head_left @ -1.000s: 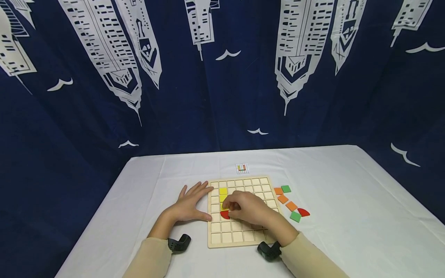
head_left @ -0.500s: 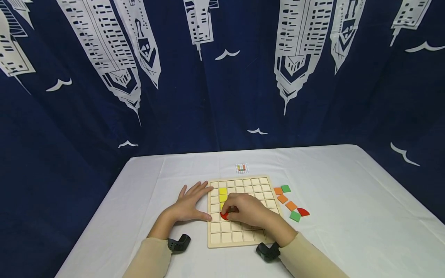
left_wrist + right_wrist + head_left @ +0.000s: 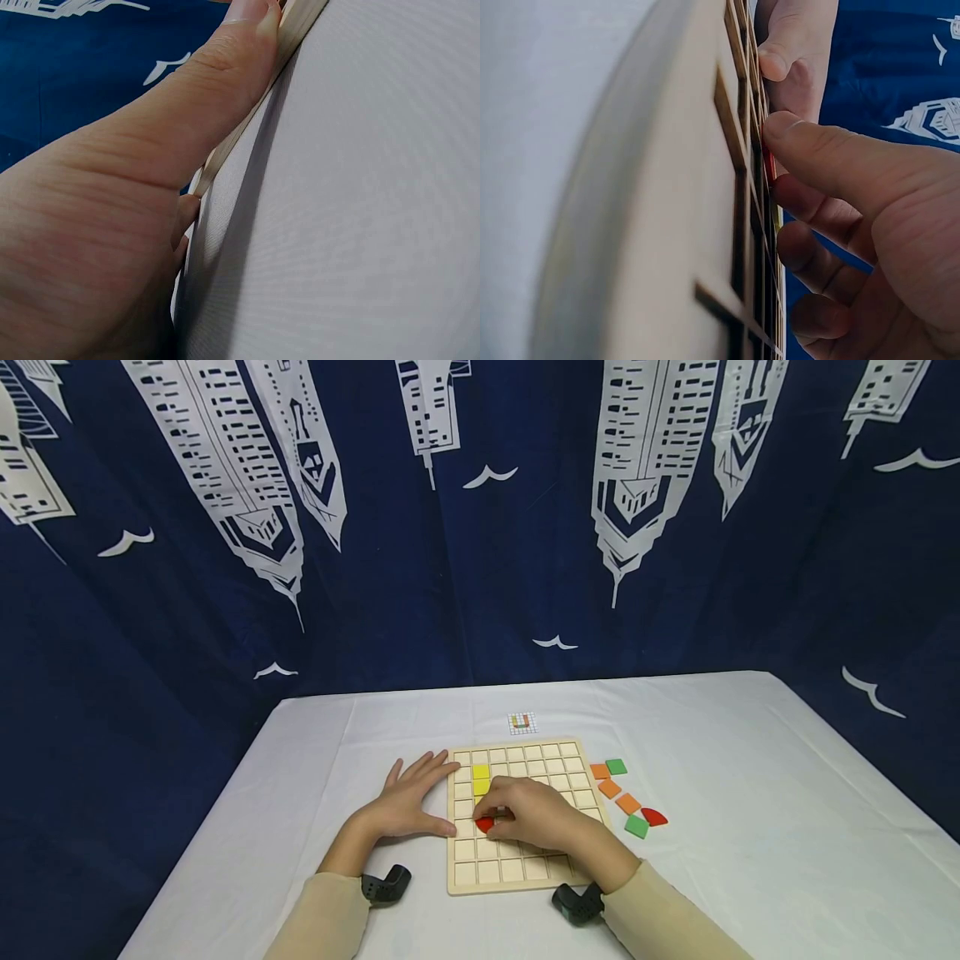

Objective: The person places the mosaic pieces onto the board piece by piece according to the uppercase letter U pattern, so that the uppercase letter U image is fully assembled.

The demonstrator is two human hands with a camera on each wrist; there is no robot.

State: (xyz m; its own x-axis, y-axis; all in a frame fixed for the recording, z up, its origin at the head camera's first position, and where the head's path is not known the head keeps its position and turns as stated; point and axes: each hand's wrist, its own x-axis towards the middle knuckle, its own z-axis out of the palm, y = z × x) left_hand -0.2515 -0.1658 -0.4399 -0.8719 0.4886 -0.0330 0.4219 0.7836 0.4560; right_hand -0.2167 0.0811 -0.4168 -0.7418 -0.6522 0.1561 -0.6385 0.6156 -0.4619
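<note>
While the left hand (image 3: 408, 806) rests with fingers spread and thumb against the near-left edge of the wooden grid board (image 3: 512, 870), low in the middle of the head view, the right hand (image 3: 534, 812) pinches a red quarter-circle tile (image 3: 484, 826) between thumb and curled fingertips. That tile is left of the board's centre, in the second column from the left, just below the yellow square tiles (image 3: 481, 779); the fingers cover part of the column, and whether the tile sits flush cannot be told. The step in hand looks like seating this curved corner piece. The next move seems to call for squaring its straight edges to the cell, pressing it flat and letting go without dragging it, the left hand bracing the board. To the right of the board lie three orange square tiles (image 3: 628, 805), two green square tiles (image 3: 637, 827) and a second red quarter-circle (image 3: 654, 817), all apparently unplaced. Above the board, a small pattern card (image 3: 522, 723) shows a coloured U-like shape.
</note>
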